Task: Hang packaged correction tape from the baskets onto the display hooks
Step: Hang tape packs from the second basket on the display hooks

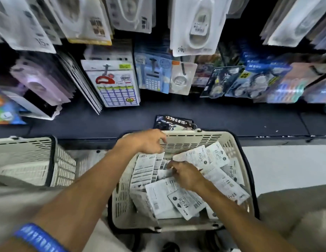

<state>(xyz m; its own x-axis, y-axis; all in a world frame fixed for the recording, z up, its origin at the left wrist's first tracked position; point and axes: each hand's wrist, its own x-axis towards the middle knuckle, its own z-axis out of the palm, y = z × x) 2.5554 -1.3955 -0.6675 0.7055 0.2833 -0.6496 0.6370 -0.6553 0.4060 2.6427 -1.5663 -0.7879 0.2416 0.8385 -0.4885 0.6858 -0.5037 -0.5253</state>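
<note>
- Both hands reach into a cream plastic basket [122, 193] of correction tape packs [178, 199].
- Left hand [146, 141] hovers by the far wall of the basket, fingers curled down onto the top edge of a fanned bunch of upright packs [146, 170], pinching them.
- Right hand [185, 174] lies lower, on the loose pile, fingers bent around the edge of a single pack [165, 173] in the middle.
- A blue wristband [38, 239] circles the left forearm near the bottom edge of the view.
- More packs lie flat and overlapping across the right and near parts of the basket, printed sides and backs mixed.
- A second cream basket [31, 160] stands to the left, apart from the first.
- Just beyond the far rim lies a dark packet [174, 122] printed with the digits 3396875, on the dark shelf base [249, 120].
- Above, rows of blister-carded stationery [113, 84] hang on the display hooks; a white correction tape card [196, 26] hangs at the top centre.
</note>
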